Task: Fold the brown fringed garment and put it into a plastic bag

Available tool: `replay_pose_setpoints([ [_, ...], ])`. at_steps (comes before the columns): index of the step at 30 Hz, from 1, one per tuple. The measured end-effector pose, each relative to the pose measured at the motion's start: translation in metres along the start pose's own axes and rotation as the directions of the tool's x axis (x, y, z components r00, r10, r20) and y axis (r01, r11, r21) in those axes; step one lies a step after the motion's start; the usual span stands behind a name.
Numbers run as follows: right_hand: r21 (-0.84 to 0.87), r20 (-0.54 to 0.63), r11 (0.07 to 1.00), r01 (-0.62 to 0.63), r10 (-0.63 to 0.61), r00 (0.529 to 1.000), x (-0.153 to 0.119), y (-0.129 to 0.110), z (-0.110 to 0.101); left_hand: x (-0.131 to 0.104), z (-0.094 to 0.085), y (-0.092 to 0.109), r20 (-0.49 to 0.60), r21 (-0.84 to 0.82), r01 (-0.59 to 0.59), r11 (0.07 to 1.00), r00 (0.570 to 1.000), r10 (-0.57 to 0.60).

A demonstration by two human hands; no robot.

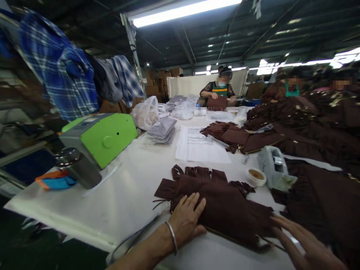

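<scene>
dark brown fringed pouch [222,206], lying flat on white table [135,187]

No lettering or number is legible — the top panel [90,119] of the green machine [109,137] at nine o'clock is too blurred, and any print on the blue item [198,106] near one o'clock is too small.

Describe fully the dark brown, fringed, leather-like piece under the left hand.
The dark brown piece looks like leather, roughly rectangular, with cut strips at its far edge and both ends and a gold line along its near edge. It lies slantwise on the white table. The left hand rests on it; the right hand is at its right end.
</scene>
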State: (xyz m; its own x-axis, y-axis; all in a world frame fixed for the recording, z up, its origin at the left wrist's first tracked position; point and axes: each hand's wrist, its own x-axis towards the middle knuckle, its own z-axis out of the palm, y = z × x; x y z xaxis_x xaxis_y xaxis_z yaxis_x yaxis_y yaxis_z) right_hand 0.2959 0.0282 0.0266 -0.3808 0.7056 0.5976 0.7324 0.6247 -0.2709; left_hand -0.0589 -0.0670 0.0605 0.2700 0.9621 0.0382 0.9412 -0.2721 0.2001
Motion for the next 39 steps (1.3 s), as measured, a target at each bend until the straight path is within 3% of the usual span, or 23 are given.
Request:
replay_pose_setpoints([
  [2, 0.049, 0.042, 0.987, 0.154, -0.156, 0.987, 0.033, -0.052, 0.004, 0.001, 0.004, 0.002, -0.027, -0.006, 0.015, 1.000, 1.000, -0.016],
  [5, 0.144, -0.025, 0.958, 0.249, -0.248, 0.969, 0.083, -0.130, 0.018, -0.002, -0.002, 0.002, -0.053, -0.036, -0.006, 0.999, 0.999, 0.004],
  [8, 0.167, -0.027, 0.941, 0.294, -0.294, 0.956, 0.109, -0.168, 0.046, -0.012, -0.024, -0.012, -0.067, -0.078, -0.062, 0.995, 0.996, 0.057],
  [10, 0.137, 0.055, 0.935, 0.328, -0.338, 0.939, 0.111, -0.170, 0.072, -0.020, -0.042, -0.033, -0.123, -0.051, 0.074, 0.996, 0.989, -0.080],
  [13, 0.104, 0.238, 0.929, 0.356, -0.371, 0.898, 0.099, -0.159, 0.109, -0.026, -0.060, -0.075, -0.203, -0.005, 0.375, 0.927, 0.907, -0.368],
  [16, 0.086, 0.331, 0.932, 0.353, -0.361, 0.872, 0.088, -0.151, 0.127, -0.020, -0.056, -0.105, -0.168, 0.017, 0.500, 0.866, 0.855, -0.491],
  [18, 0.071, 0.341, 0.933, 0.354, -0.356, 0.870, 0.087, -0.150, 0.127, -0.010, -0.046, -0.112, -0.167, 0.040, 0.547, 0.836, 0.829, -0.534],
  [22, 0.049, 0.343, 0.940, 0.339, -0.334, 0.878, 0.090, -0.155, 0.122, 0.008, -0.024, -0.106, -0.149, 0.058, 0.547, 0.835, 0.832, -0.534],
  [27, 0.060, 0.341, 0.941, 0.333, -0.333, 0.879, 0.091, -0.158, 0.118, 0.011, -0.016, -0.103, -0.004, 0.016, 0.507, 0.862, 0.862, -0.507],
  [30, 0.082, 0.333, 0.947, 0.310, -0.319, 0.887, 0.091, -0.159, 0.118, 0.011, -0.026, -0.106, 0.039, -0.027, 0.525, 0.851, 0.851, -0.524],
  [34, 0.160, 0.282, 0.953, 0.256, -0.293, 0.914, 0.089, -0.158, 0.117, 0.024, -0.052, -0.105, 0.085, -0.126, 0.564, 0.816, 0.826, -0.558],
  [36, 0.215, 0.234, 0.954, 0.206, -0.256, 0.938, 0.089, -0.156, 0.116, 0.035, -0.061, -0.093, 0.120, -0.204, 0.559, 0.804, 0.829, -0.546],
  [39, 0.302, 0.163, 0.949, 0.087, -0.141, 0.976, 0.087, -0.151, 0.116, 0.052, -0.066, -0.059, 0.191, -0.333, 0.529, 0.780, 0.848, -0.494],
])
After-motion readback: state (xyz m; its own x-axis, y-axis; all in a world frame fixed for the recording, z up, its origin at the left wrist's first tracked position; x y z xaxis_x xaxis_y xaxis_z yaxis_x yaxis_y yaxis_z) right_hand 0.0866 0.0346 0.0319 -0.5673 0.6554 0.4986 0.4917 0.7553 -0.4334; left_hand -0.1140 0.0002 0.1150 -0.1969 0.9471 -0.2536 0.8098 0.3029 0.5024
